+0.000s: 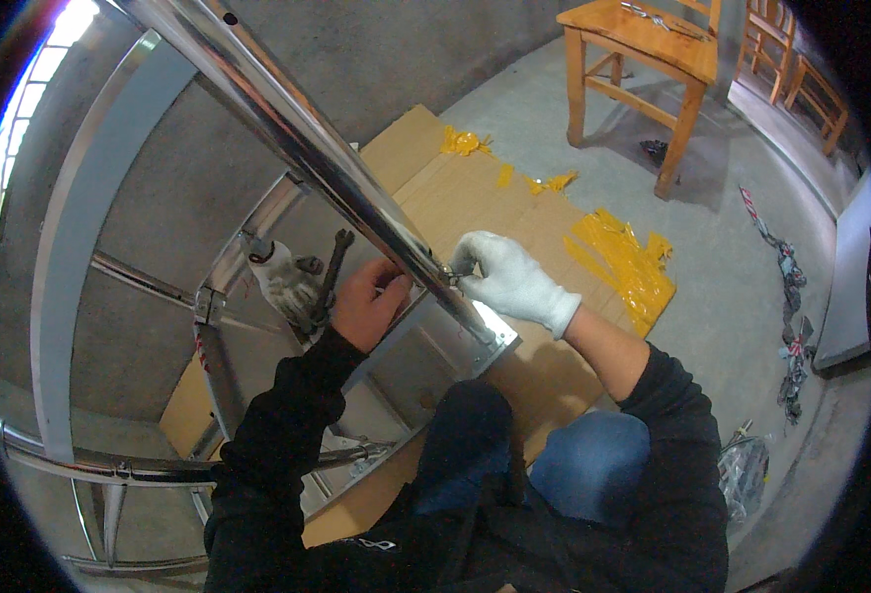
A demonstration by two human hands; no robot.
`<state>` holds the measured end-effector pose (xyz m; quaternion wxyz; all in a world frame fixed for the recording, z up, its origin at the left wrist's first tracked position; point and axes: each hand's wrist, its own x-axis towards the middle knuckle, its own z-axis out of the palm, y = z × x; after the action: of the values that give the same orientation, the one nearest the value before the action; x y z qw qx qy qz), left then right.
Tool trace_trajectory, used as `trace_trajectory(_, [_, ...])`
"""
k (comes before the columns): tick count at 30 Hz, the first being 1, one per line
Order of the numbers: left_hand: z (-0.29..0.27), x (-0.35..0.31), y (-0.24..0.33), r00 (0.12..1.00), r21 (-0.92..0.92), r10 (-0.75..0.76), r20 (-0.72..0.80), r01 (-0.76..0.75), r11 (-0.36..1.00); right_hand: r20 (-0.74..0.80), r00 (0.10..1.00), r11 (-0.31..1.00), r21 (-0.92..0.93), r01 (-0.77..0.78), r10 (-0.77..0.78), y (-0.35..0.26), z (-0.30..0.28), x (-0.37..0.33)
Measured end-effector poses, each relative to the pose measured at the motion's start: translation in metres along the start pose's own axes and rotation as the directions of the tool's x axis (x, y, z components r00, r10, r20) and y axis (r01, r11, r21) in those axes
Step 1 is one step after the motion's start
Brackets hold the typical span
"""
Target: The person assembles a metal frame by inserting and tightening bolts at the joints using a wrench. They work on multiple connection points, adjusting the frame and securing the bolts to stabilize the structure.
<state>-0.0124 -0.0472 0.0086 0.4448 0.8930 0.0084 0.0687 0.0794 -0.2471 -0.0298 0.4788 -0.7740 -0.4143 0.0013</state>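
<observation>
A thick chrome tube (331, 173) slants down across the view to a flat metal plate (499, 339) at its lower end. My bare left hand (368, 301) is at the tube's left side, with fingers curled and pinched together; whatever they hold is hidden. On the other side, my right hand (514, 285) wears a white glove. Its thumb and fingers close on a small shiny metal piece (448, 278) against the tube, too small to name. Just left of my left hand, a dark wrench (335, 259) rests beside a crumpled white work glove (285, 282).
The tube belongs to a metal frame with a curved grey bar (80, 217) and chrome rails (149, 472). Flattened cardboard (514, 212) with yellow tape (625, 265) lies beneath. A wooden chair (643, 44) with metal tools on it stands at the far right. Plastic wrap (745, 476) lies right.
</observation>
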Motion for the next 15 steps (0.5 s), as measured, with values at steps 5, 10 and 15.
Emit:
trace_trajectory(5, [-0.004,-0.001,-0.010,1.000,0.020,-0.005,0.008,0.005,1.000,0.086,0.980,0.934,0.298,-0.198,0.181,-0.002,-0.007,-0.002])
trace_trajectory(10, [-0.002,-0.010,0.005,0.984,0.002,0.029,-0.178,-0.029,1.000,0.131,0.951,0.840,0.447,-0.308,0.280,0.005,-0.014,-0.011])
trace_trajectory(15, [0.004,-0.028,0.017,0.961,-0.144,-0.003,-0.278,-0.039,0.989,0.144,0.944,0.800,0.502,-0.328,0.297,0.004,-0.018,-0.013])
